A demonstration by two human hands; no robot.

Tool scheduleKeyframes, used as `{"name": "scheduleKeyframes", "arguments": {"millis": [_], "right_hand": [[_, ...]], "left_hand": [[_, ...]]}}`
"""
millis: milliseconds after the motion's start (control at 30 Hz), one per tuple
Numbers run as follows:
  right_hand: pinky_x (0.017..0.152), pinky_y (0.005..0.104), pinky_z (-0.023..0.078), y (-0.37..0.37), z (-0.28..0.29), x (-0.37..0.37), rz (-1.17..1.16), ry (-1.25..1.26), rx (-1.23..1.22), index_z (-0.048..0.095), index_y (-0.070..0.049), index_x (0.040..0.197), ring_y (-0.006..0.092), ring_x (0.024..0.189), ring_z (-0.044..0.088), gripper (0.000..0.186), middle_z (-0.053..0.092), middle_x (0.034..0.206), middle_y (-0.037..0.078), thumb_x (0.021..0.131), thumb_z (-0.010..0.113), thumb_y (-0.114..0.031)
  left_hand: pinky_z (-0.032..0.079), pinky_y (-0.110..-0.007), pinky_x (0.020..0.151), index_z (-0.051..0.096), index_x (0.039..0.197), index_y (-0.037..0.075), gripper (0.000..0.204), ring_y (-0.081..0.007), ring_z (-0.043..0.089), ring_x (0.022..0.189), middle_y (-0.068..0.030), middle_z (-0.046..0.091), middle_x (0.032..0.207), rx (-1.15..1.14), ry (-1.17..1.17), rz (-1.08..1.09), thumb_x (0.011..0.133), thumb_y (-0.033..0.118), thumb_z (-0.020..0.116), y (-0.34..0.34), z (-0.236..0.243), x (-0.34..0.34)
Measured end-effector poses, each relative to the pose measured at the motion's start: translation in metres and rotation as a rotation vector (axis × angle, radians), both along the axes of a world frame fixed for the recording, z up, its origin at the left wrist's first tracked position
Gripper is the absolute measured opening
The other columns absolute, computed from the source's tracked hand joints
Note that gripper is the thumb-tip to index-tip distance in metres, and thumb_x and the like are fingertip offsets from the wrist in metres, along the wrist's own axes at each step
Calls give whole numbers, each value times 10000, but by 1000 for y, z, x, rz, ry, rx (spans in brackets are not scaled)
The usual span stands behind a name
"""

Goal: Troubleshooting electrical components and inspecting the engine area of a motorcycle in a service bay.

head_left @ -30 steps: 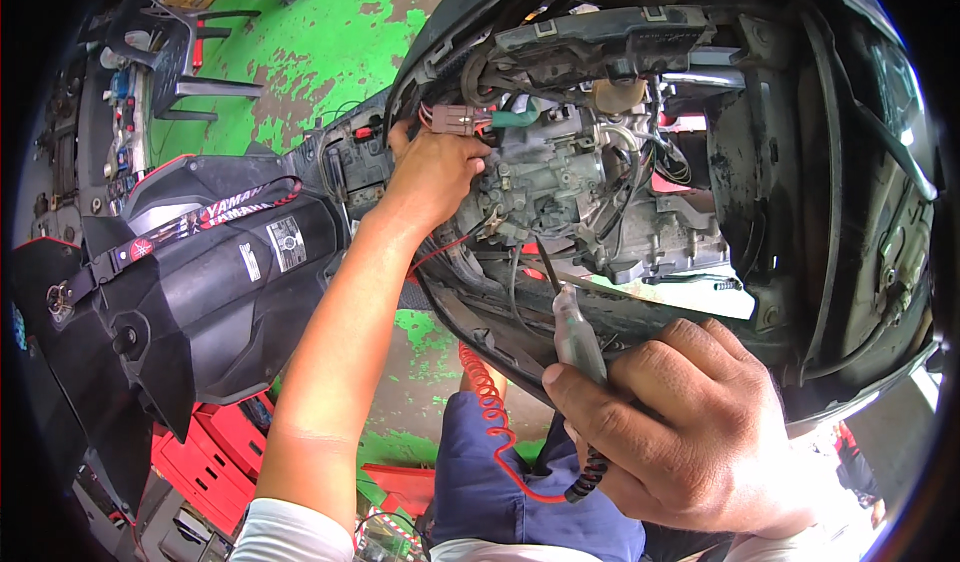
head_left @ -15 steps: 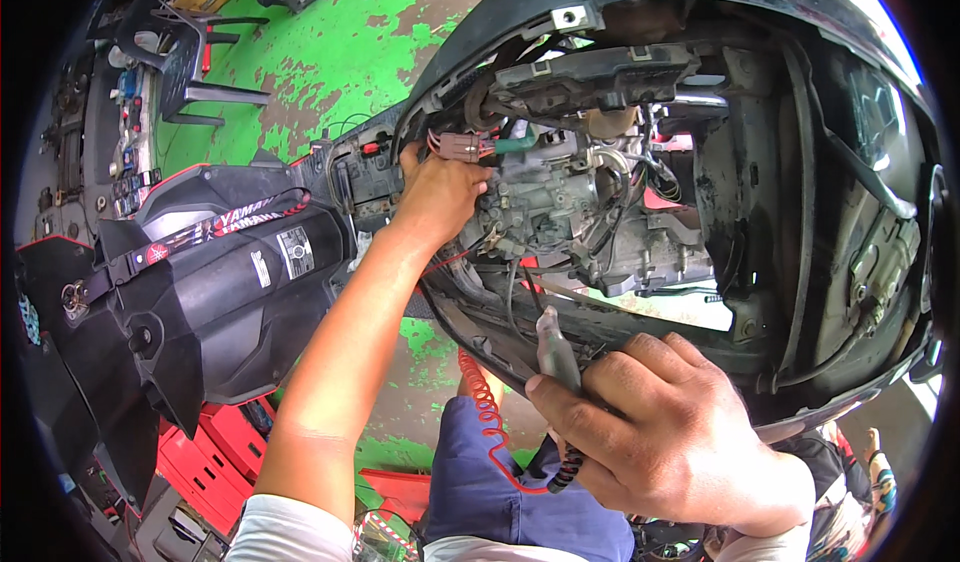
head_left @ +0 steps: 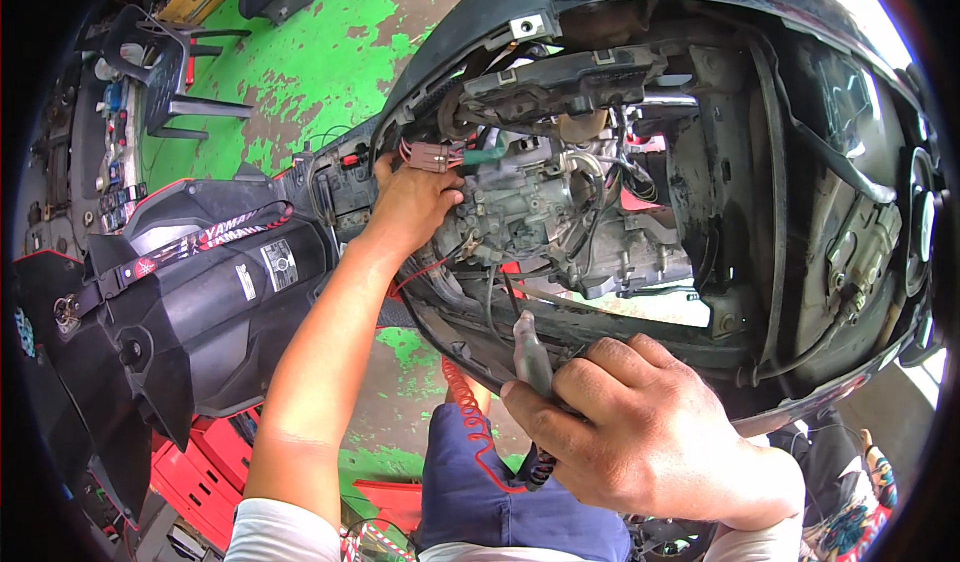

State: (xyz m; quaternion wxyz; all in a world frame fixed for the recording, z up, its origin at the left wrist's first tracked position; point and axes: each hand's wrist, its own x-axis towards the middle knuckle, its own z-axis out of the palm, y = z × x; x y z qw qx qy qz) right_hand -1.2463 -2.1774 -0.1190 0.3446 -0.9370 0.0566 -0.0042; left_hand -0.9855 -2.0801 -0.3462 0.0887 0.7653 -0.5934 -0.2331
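Note:
My right hand [head_left: 650, 432] is closed round the clear handle of a test light [head_left: 530, 357]. Its thin dark probe points into the scooter's open body, just below the engine [head_left: 530, 202]. A coiled red cord [head_left: 465, 402] runs to the tester from beside my leg. Up at the left end of the opening, my left hand [head_left: 415, 202] is curled round a brown wire connector [head_left: 432, 156], its fingers partly hidden behind it. Several wires enter the connector, and a green sleeve [head_left: 487, 150] lies at its right. A thin red wire [head_left: 420, 274] passes below my left wrist.
The black scooter body [head_left: 760, 202] rings the opening with hard frame edges. Its floor and front panels [head_left: 260, 282] stretch left. A dark plastic chair [head_left: 170, 82] stands on the worn green floor [head_left: 310, 52]. Red plastic pieces [head_left: 200, 462] lie at the lower left.
The whole view has shifted, so the scooter appears slightly farther left. Both hands keep the same holds, and the tester's probe stays at about the same spot below the engine.

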Motion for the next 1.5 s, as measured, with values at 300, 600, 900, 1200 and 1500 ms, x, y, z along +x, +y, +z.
{"name": "scheduleKeyframes", "arguments": {"millis": [300,600,900,1200,1500], "right_hand": [[691,350,496,1,5,-1,21,80,62,708,-91,1066,215,807,599,361,546,873,35,715,709,-174],[700,442,508,14,23,15,-109,113,83,756,-68,1023,338,759,606,359,591,785,111,672,797,-135],[719,461,518,17,16,11,-93,52,2,753,-80,1028,356,788,626,354,609,788,131,682,788,-147],[759,457,520,24,24,12,-73,-46,7,737,-63,1026,352,811,630,365,610,799,131,680,773,-174],[781,489,523,86,48,66,1,-169,46,650,-20,1048,428,863,647,330,654,864,202,822,749,-238]], "left_hand": [[239,-597,1069,740,1082,160,201,-246,585,1226,-48,690,1215,77,-131,-34,924,239,645,2,-14,-5],[295,-605,1085,624,1257,90,448,-315,610,1187,-166,649,1256,146,-150,47,809,101,616,-1,-17,-21],[292,-597,1124,598,1315,69,470,-311,572,1260,-166,598,1367,60,-144,48,848,86,560,11,6,-28],[498,-453,969,650,1230,9,345,-379,647,1108,-188,689,1164,-400,427,454,999,253,571,104,145,-62],[538,-418,855,678,1184,38,265,-328,688,982,-150,711,1078,-662,112,600,928,105,667,228,381,-87]]}}
